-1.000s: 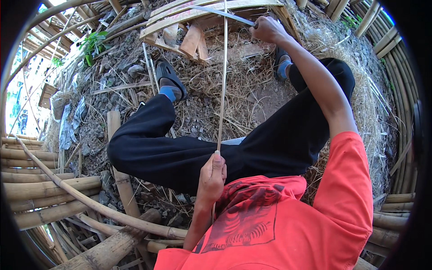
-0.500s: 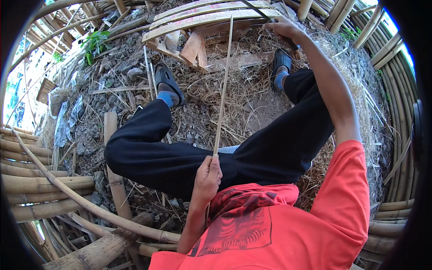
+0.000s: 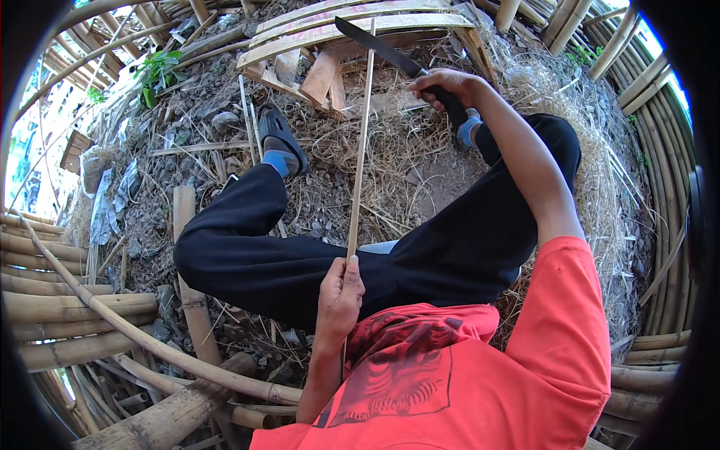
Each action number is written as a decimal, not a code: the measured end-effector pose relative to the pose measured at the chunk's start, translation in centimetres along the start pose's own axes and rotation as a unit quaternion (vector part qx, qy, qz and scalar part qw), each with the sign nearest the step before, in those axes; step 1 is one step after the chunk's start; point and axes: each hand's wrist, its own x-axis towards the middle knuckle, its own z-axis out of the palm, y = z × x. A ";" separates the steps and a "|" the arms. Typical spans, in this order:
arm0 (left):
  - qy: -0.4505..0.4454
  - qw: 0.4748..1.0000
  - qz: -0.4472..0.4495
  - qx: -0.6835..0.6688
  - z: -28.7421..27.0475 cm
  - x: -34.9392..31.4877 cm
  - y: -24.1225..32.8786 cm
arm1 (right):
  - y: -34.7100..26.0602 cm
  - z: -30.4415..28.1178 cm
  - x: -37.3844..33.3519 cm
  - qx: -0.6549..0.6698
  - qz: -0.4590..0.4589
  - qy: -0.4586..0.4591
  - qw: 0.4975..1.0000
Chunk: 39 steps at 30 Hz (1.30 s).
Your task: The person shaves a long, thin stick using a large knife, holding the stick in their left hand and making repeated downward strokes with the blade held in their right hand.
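Left hand [image 3: 340, 298]: grip pinches slim pale strip [image 3: 361, 150], thumb uppermost. Right hand [image 3: 448, 88]: grip wraps knife handle [image 3: 453, 110]; dark blade [image 3: 386, 54] crosses strip's upper end.

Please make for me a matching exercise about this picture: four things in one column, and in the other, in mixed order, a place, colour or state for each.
Things:
1. Left hand
2. Knife
3. Plant
4. Shirt

Descriptions:
A. held in the right hand
B. red, with a dark print
C. closed around a thin pale strip
D. green, near the upper left of the picture

Pairs: 1-C, 2-A, 3-D, 4-B
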 end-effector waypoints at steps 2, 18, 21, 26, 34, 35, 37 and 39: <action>0.012 1.000 0.005 -0.018 -0.6 0.2 -0.4 | 0.4 -0.1 0.1 -0.016 0.007 0.001 1.000; 0.048 0.997 0.057 0.002 -0.7 1.0 -1.0 | 1.4 6.0 0.1 -0.344 -0.336 0.337 0.809; 0.028 0.999 0.039 0.000 -0.1 0.7 -1.1 | 1.8 8.1 1.2 -0.394 -0.386 0.339 0.762; 0.028 0.999 0.030 0.000 0.0 0.5 -1.0 | 1.7 8.7 1.2 -0.478 -0.339 0.334 0.738; 0.014 0.999 0.043 0.008 -0.1 0.4 -1.0 | -0.7 5.3 1.6 -0.132 -0.272 0.248 0.920; 0.005 0.999 0.034 -0.005 -0.1 0.3 -0.8 | -1.0 5.2 1.6 -0.133 -0.272 0.247 0.921; -0.020 0.999 -0.006 -0.036 -0.1 0.0 0.0 | -1.3 4.3 1.5 0.081 -0.265 0.188 0.942; -0.044 0.996 -0.047 -0.067 -0.1 0.0 0.2 | -1.3 3.9 1.4 0.059 -0.243 0.193 0.949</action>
